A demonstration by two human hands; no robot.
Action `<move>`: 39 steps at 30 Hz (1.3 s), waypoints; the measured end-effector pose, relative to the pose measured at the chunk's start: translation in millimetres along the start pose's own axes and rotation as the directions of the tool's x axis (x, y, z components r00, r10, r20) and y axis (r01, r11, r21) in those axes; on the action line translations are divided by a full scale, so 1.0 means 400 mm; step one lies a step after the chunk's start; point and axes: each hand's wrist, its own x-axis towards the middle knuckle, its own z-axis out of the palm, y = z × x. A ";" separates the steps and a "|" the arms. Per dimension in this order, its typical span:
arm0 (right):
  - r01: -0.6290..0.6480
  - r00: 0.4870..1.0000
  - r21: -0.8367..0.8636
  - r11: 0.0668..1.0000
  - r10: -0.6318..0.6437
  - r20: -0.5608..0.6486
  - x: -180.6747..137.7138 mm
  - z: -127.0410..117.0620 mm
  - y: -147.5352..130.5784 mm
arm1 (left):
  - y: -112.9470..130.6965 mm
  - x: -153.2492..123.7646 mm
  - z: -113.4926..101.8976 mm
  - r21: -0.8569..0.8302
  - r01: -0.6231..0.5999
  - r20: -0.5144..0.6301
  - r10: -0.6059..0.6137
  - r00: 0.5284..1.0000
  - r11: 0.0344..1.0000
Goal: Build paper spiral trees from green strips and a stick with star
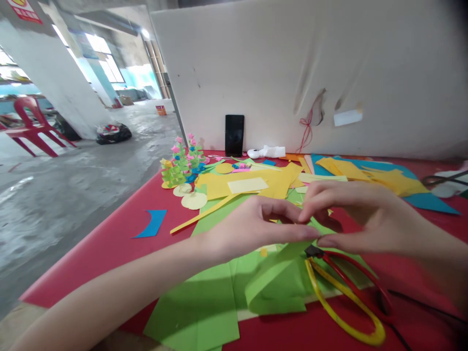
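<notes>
My left hand and my right hand meet fingertip to fingertip above the middle of the table. Both are pinched on the upper end of a green paper strip, which curls down below them; the fingers hide the exact hold. Just under the right thumb lie scissors with one red and one yellow handle, their blades mostly covered. Flat green paper sheets spread beneath the hands. Behind them are yellow paper pieces with a pale cream rectangle on top.
Small paper trees with pink stars stand at the back left, beside cream paper discs. A blue paper offcut lies on the red table cover. A black phone leans against the white panel. Blue sheets lie right.
</notes>
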 end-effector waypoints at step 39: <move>-0.085 0.970 -0.095 0.992 0.060 -0.236 0.012 0.013 -0.013 | -0.005 0.004 -0.001 0.004 -0.155 -0.160 0.153 0.975 0.988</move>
